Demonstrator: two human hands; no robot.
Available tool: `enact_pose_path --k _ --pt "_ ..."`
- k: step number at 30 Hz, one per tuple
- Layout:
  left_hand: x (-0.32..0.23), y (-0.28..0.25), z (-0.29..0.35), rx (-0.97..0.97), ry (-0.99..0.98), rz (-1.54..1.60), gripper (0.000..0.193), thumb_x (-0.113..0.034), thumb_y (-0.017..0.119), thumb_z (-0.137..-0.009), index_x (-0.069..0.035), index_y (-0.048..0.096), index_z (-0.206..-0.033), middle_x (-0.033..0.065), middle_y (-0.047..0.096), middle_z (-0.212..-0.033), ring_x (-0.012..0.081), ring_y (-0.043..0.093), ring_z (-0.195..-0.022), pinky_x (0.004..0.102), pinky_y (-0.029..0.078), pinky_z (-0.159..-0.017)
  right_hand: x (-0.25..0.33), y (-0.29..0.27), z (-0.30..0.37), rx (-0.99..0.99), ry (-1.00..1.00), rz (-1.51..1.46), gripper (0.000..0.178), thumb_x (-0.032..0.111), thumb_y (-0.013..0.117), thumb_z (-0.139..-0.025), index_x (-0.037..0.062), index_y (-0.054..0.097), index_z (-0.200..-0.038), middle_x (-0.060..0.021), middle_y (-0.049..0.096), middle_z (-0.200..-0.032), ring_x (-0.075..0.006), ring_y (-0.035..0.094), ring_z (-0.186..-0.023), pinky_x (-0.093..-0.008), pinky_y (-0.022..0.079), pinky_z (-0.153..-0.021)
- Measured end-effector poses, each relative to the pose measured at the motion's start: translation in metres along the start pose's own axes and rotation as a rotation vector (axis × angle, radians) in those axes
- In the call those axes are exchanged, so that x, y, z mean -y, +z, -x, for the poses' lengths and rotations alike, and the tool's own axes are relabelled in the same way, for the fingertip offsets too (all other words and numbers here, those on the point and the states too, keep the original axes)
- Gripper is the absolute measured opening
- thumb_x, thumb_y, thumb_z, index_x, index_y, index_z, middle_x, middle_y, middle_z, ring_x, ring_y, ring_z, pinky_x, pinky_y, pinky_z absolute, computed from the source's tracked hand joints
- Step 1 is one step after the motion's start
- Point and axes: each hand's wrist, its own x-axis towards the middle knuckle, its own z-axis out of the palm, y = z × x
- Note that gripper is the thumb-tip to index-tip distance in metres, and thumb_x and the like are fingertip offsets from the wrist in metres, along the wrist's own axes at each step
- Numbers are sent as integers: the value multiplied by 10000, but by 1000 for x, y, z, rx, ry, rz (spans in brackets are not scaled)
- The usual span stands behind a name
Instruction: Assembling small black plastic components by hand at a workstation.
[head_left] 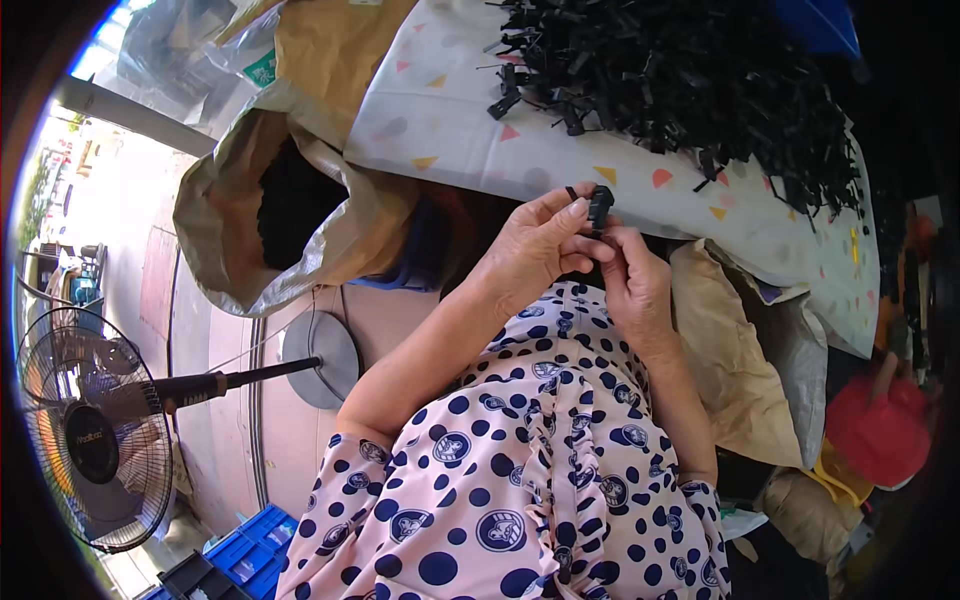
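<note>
Near the front edge of the table, my two hands meet over a small black plastic part. My left hand is closed, its thumb and fingers pinching the part. A short black tip also pokes out above its index finger. My right hand is closed too, its fingertips at the lower end of the part, which they partly hide. Beyond the hands, a large heap of similar black plastic parts lies on a white patterned tablecloth.
An open woven sack with dark contents stands left of the table. Another sack sits at my right. A standing fan is at far left, its round base on the floor. Blue crates lie lower left; something red far right.
</note>
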Motion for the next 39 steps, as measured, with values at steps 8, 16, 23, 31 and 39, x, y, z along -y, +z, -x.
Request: enact_pose_path --k 8,16,23,31,39 --pt "5 -22 7 -67 -68 149 329 -97 643 -876 -77 556 -1192 118 671 -935 134 649 -678 212 522 -582 -13 8 17 197 -22 71 124 51 556 -912 16 543 -1030 -130 581 -704 -202 597 -594 -278 453 -548" --pt "20 -11 15 -107 269 -633 384 23 595 -870 -54 543 -1242 8 585 -864 63 580 -736 182 489 -637 1 10 7 163 425 -408 316 232 440 -992 11 491 -1212 40 525 -749 -39 443 -620 -173 368 -568" --pt "32 -17 11 -142 356 -894 372 81 542 -865 -32 562 -1219 17 594 -888 74 568 -779 214 514 -712 -4 12 9 190 571 -588 261 179 462 -983 16 496 -1185 37 493 -742 -20 401 -593 -166 336 -518" --pt "30 -3 6 -271 633 -1447 362 65 587 -746 -48 635 -1086 90 637 -875 151 585 -654 266 479 -603 -19 24 13 161 605 -632 227 142 477 -974 28 508 -1168 39 451 -699 -33 387 -581 -188 353 -525" --pt "1 -9 13 -230 269 -638 341 -7 471 -933 -67 415 -1264 98 638 -923 127 635 -741 213 494 -602 -30 16 9 209 432 -440 254 214 498 -978 55 499 -1176 52 453 -687 -4 341 -530 -161 250 -463"
